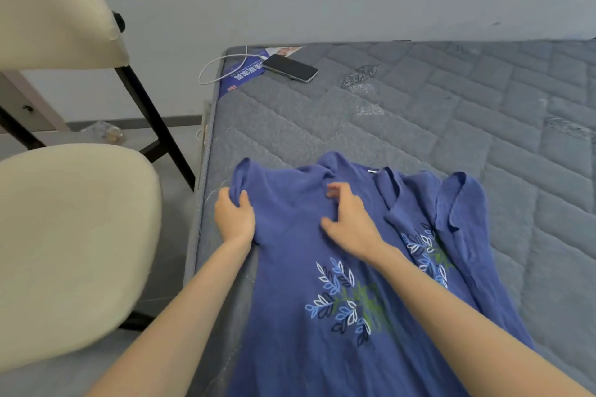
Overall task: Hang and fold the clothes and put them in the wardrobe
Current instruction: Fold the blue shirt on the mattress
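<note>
Blue short-sleeved T-shirt with leaf print [283, 348] spread front-up on grey quilted mattress [419, 113], close to its left edge. Left hand [234, 216] pinching left sleeve; right hand [350, 222] on chest, fingers bent, hold on cloth unclear. Folding stage, probably sleeve inward next. Calls for flat pull, away from edge. Open mattress beyond; black phone [290, 68] well apart; cream chair [64, 235] near.

bedroom | bare quilted mattress [419, 113] | cream chair [64, 235] | phone [290, 68]
</note>
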Available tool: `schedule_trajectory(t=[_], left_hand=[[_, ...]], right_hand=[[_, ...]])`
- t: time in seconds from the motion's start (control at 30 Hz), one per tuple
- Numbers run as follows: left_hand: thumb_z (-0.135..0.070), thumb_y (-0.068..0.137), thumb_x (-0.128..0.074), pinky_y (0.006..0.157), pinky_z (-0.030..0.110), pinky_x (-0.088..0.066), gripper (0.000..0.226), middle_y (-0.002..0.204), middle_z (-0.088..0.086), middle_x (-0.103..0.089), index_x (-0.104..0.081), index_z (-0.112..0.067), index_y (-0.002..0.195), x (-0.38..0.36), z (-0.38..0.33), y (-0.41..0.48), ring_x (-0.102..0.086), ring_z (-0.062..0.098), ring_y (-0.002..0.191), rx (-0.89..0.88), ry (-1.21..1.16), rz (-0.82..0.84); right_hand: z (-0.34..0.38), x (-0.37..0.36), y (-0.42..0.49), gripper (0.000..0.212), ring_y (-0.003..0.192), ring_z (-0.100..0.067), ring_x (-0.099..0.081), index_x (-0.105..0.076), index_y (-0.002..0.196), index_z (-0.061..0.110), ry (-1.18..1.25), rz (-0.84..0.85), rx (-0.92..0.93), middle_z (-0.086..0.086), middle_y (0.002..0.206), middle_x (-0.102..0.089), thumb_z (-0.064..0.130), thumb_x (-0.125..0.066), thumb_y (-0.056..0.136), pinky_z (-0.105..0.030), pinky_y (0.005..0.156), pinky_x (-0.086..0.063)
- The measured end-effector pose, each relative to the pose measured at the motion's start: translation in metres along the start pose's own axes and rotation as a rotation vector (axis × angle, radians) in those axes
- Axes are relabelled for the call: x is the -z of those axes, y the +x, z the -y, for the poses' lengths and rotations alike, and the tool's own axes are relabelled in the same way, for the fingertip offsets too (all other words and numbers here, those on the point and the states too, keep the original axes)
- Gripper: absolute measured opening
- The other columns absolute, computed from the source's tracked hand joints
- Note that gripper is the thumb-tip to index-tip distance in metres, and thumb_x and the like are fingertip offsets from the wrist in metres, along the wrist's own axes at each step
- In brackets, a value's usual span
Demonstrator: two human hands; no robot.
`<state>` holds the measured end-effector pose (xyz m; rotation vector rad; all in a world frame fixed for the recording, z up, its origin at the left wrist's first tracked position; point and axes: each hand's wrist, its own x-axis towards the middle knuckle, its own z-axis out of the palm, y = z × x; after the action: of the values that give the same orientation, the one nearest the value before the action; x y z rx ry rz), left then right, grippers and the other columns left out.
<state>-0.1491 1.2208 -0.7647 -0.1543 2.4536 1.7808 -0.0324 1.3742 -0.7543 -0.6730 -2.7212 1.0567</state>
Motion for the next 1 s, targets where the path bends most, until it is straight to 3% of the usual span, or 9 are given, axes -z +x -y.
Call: schedule_trajectory(t=[0.07,0.13,0.33,0.43,0.63,0.77,0.87,0.93,1.0], left_hand=[[-0.013,0.096,-0.048,0.060,0.024,-0.035,0.023,0.071,-0.001,-0.045,-0.041,-0.015,0.073,0.015,0.008,0.000,-0.042,0.017,0.071,-0.017,-0.012,0.041],[-0.014,0.095,-0.051,0.062,0.027,-0.035,0.017,0.072,0.003,-0.045,-0.046,-0.009,0.080,0.027,0.014,0.001,-0.041,0.016,0.068,-0.037,-0.001,0.090],[-0.010,0.092,-0.056,0.064,0.030,-0.039,0.022,0.071,0.002,-0.051,-0.047,-0.015,0.073,0.047,0.025,0.007,-0.046,0.014,0.066,0.040,-0.045,0.192],[-0.011,0.090,-0.060,0.057,0.020,-0.038,0.022,0.070,-0.001,-0.052,-0.048,-0.016,0.072,0.051,0.031,0.006,-0.046,0.008,0.062,0.022,-0.015,0.215],[-0.013,0.090,-0.062,0.061,0.020,-0.042,0.019,0.075,-0.003,-0.056,-0.050,-0.019,0.077,0.060,0.038,0.008,-0.052,0.008,0.067,0.027,-0.102,0.219],[-0.018,0.092,-0.058,0.068,0.031,-0.049,0.013,0.086,0.006,-0.059,-0.051,-0.012,0.083,0.066,0.039,0.007,-0.055,0.015,0.073,0.154,-0.200,0.161],[-0.026,0.095,-0.053,0.082,0.045,-0.053,0.019,0.097,0.010,-0.059,-0.054,-0.007,0.097,0.071,0.040,0.003,-0.057,0.023,0.085,0.207,-0.067,0.115],[-0.036,0.094,-0.052,0.077,0.042,-0.055,0.026,0.090,0.006,-0.058,-0.052,-0.010,0.089,0.076,0.035,-0.003,-0.056,0.018,0.076,0.220,-0.036,0.136],[-0.048,0.088,-0.058,0.075,0.039,-0.055,0.038,0.077,0.001,-0.056,-0.048,-0.013,0.075,0.080,0.028,-0.010,-0.055,0.016,0.070,0.259,-0.058,0.196]], right_hand=[[0.013,-0.001,0.012,0.042,0.114,-0.023,-0.044,-0.045,0.125,0.014,0.001,-0.100,0.037,-0.002,0.123,-0.052,0.012,-0.054,0.085,-0.032,0.084,-0.039],[0.028,-0.007,0.028,0.039,0.117,-0.022,-0.044,-0.048,0.128,0.016,-0.050,-0.086,0.119,-0.003,0.126,-0.049,0.012,-0.050,0.089,-0.035,0.086,-0.042],[0.060,-0.035,0.081,0.043,0.126,-0.025,-0.045,-0.041,0.141,0.017,-0.195,0.195,0.133,-0.006,0.144,-0.037,0.014,-0.040,0.098,-0.043,0.099,-0.042],[0.063,-0.041,0.099,0.045,0.124,-0.031,-0.047,-0.042,0.139,0.014,-0.328,0.342,0.038,-0.013,0.139,-0.039,0.012,-0.049,0.094,-0.042,0.103,-0.039],[0.086,-0.052,0.108,0.019,0.101,-0.028,-0.061,-0.069,0.100,0.006,-0.151,0.165,0.093,-0.014,0.106,-0.067,0.009,-0.051,0.093,-0.033,0.086,-0.045],[0.086,-0.061,0.098,0.021,0.102,-0.024,-0.061,-0.068,0.102,0.004,-0.030,0.117,0.074,-0.011,0.109,-0.067,0.002,-0.049,0.092,-0.028,0.089,-0.045],[0.084,-0.056,0.089,0.034,0.097,-0.015,-0.059,-0.063,0.115,0.011,0.119,0.099,0.022,-0.005,0.118,-0.064,-0.004,-0.044,0.090,-0.014,0.075,-0.041],[0.084,-0.050,0.085,0.039,0.092,-0.012,-0.058,-0.062,0.116,0.016,0.157,0.089,0.017,-0.003,0.120,-0.063,-0.003,-0.042,0.089,-0.012,0.065,-0.040],[0.086,-0.046,0.083,0.037,0.097,-0.013,-0.058,-0.063,0.114,0.017,0.145,0.112,0.047,-0.003,0.121,-0.064,-0.002,-0.041,0.090,-0.012,0.071,-0.042]])
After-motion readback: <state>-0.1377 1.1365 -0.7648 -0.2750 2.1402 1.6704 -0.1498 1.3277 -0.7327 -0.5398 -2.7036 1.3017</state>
